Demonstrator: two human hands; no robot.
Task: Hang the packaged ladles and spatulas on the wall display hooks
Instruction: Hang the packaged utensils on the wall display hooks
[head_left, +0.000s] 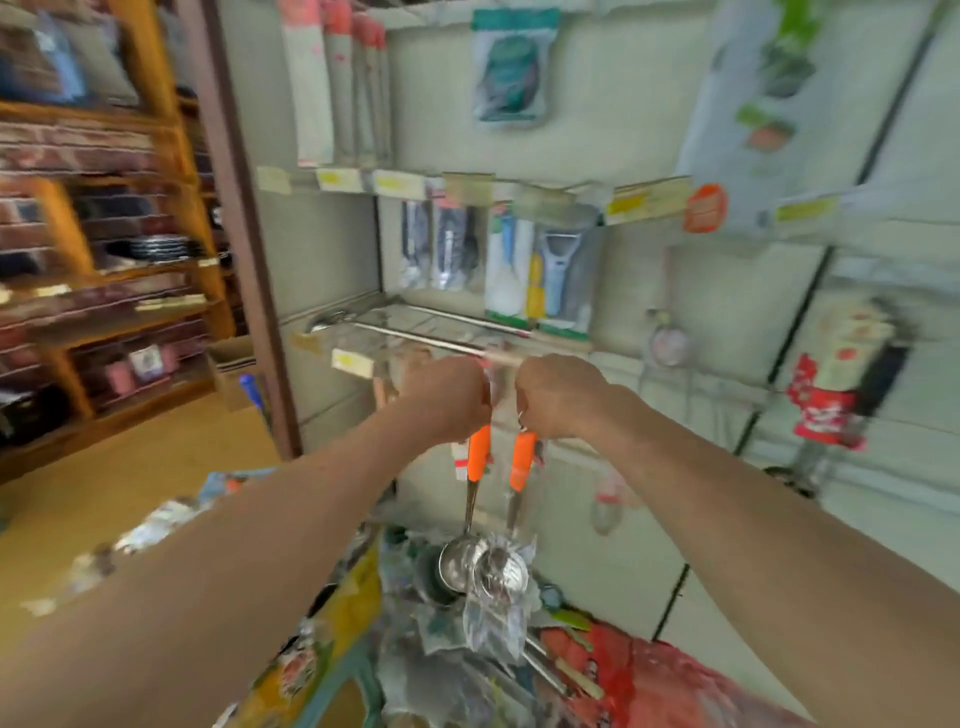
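- Both hands are up, side by side, straight below the blue peeler (563, 270) in its pack on the wall panel.
- The left hand (447, 395) is fisted, fingers curled round the top of the left ladle (479, 453). Its orange handle comes out just under the knuckles.
- The right hand (561, 396) has the same curled grip on the top of the right ladle (521, 462), also orange-handled, with a small metal ring showing at the fingers.
- The two ladles hang straight down, close beside each other below the peeler, their steel bowls touching or overlapping low down.
- Crinkled clear wrap (493, 623) covers the bowls and trails beneath them.
- Whether either handle is on a hook is hidden by the fists, and the picture is blurred.
- Between the peeler and the hands is a wire rack (395, 312) with a long steel ladle (415, 332) lying across it.
- Yellow price tags (389, 182) run in a row above the peeler.
- Well below the peeler, under the bowls, is a heap of packaged goods (332, 649).
- Far left of the peeler stand wooden shelves (104, 296).
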